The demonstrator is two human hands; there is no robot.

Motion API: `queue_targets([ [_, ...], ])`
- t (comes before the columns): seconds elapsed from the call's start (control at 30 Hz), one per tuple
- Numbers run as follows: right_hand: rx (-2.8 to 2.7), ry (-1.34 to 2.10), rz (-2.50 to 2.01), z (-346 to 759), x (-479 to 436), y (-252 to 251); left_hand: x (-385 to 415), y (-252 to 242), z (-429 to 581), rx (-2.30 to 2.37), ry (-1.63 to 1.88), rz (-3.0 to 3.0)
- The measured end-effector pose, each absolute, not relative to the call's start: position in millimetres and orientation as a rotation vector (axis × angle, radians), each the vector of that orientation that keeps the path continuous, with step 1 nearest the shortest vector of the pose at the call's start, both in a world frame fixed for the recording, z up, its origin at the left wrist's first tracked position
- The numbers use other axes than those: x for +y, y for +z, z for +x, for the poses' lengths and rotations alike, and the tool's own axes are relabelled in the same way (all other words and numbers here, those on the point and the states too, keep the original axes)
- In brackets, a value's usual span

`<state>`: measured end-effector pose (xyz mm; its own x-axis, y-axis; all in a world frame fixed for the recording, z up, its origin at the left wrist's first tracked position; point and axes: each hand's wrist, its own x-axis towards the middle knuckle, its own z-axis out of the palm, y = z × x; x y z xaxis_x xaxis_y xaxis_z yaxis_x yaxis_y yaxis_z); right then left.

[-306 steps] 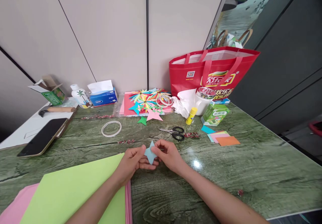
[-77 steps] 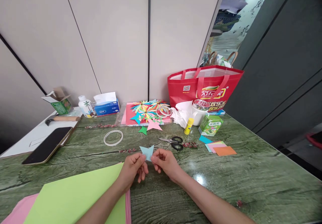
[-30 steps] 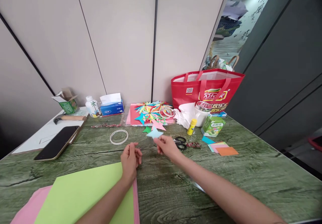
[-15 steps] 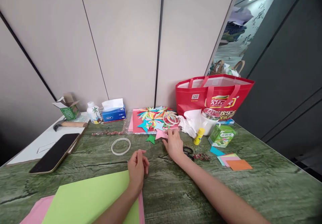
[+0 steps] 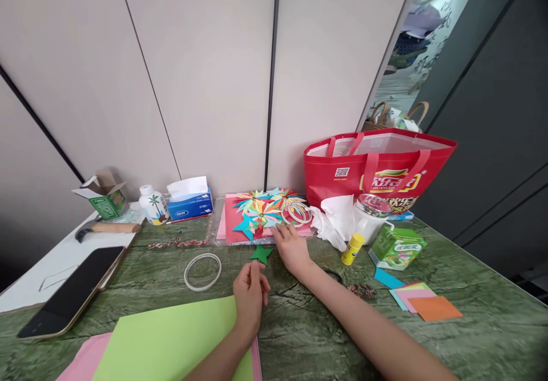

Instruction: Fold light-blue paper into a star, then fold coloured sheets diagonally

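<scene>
My right hand [image 5: 293, 251] reaches to the front edge of the paper pile, its fingers bent together over a pale blue paper star [image 5: 271, 222]. What lies under those fingertips is hidden. Just in front of the pile, a green four-pointed paper star [image 5: 261, 254] lies flat on the table. The curled fingers of my left hand [image 5: 249, 295] come right up to its near tip; I cannot tell whether they pinch it. Folded multicoloured paper flowers [image 5: 262, 214] and a blue star [image 5: 244, 227] rest on red and pink sheets. Beneath my left forearm is a light green sheet [image 5: 171, 335].
Tape rolls [image 5: 203, 271] lie at left and on the pile [image 5: 297, 213]. Scissors [image 5: 333, 276] are partly behind my right arm. A glue stick [image 5: 353, 249], green carton [image 5: 398, 248], white mug [image 5: 371, 221], tissues [image 5: 190, 201], phone [image 5: 72, 292] and hammer [image 5: 109, 228] surround the work.
My right hand has moved onto the pile's edge, and the pink star by its fingers no longer shows. My left hand has shifted right, up to the green star. The view has tilted slightly.
</scene>
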<state>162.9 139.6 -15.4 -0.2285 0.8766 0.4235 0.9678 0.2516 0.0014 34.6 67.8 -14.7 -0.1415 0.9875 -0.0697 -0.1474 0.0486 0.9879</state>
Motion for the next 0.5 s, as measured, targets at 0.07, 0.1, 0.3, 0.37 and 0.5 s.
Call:
queue_targets([
  [0.07,-2.145,-0.375,-1.692,165,146,-4,72,-15,37,1.236,1.328,0.993],
  [0.1,-2.113,-0.376,-1.703,167,149,2,74,-16,37,1.238,1.327,0.998],
  [0.3,-1.834,-0.365,-1.556,175,170,54,83,-17,45,1.234,1.354,1.029],
  [0.37,-1.810,-0.410,-1.474,174,179,68,85,-17,49,1.229,1.376,1.038],
  [0.5,-2.061,-0.337,-1.435,164,178,69,85,-18,52,1.224,1.488,1.043],
])
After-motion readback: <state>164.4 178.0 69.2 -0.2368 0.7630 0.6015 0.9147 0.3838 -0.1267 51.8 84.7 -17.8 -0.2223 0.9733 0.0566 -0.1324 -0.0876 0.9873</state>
